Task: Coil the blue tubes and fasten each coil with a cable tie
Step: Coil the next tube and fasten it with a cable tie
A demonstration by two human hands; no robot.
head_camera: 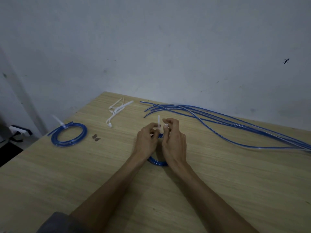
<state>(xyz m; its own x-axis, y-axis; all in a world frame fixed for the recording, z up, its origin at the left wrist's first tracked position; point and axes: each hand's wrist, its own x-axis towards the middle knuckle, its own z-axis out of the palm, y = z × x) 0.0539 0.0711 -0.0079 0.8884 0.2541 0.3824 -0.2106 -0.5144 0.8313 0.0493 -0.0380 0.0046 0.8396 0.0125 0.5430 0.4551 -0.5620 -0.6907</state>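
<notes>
Both hands at mid-table | our left hand (pixel 146 140) and right hand (pixel 173 138) pinch a white cable tie (pixel 158 122) around the blue coil (pixel 157 161), steadying it for cinching | finished coil (pixel 69 134) set aside left | loose tubes (pixel 218 121) wait right

On the pale wood-grain surface (pixel 218 182), the left hand (pixel 146 142) and the right hand (pixel 174 142) meet over a coiled blue plastic tube (pixel 157 161), both pinching a white plastic cable tie (pixel 158 122) whose tail stands upright between the fingers. To the left lies a finished blue tube coil bound with a white tie (pixel 69 135), with a loose bunch of white cable ties (pixel 116 111) beyond it. Several long uncoiled blue tubes (pixel 218 121) trail off to the right, near a grey wall (pixel 151 39).
</notes>
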